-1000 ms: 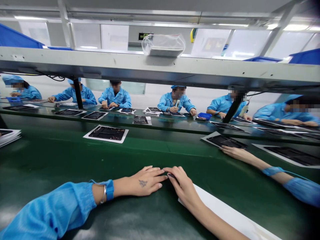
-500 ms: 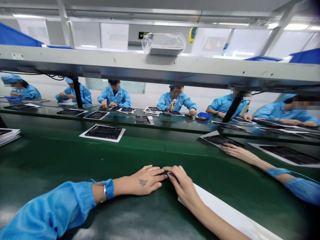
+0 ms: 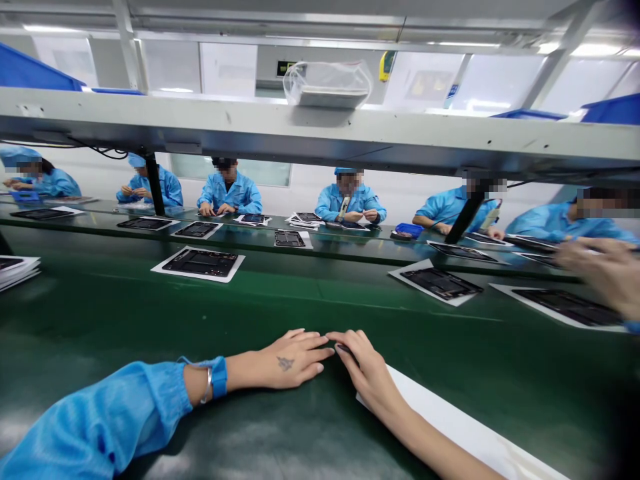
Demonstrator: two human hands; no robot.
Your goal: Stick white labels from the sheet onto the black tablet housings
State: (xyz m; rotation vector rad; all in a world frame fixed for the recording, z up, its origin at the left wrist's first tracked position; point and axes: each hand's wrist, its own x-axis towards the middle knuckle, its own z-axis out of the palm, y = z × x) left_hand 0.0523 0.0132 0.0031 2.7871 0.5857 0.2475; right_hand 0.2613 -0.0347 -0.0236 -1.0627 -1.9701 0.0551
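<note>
Left hand lying open, flat on green table, fingertips nearly meeting right hand; right hand curling over small dark item, grip unclear, resting beside white sheet.

Counts in view. Own hands, two: one left hand and one right hand. Co-worker's hand at the right edge, one. Seated co-workers in blue smocks beyond the belts, six. Green conveyor belt in the foreground, one. On this belt: white sheets bearing dark panels, three; stack of sheets at the left edge, one. Blue trays on the far bench, two. Black uprights below the overhead shelf, two. Silver bangle on the left wrist, one. Plastic-wrapped package on the shelf, one.
</note>
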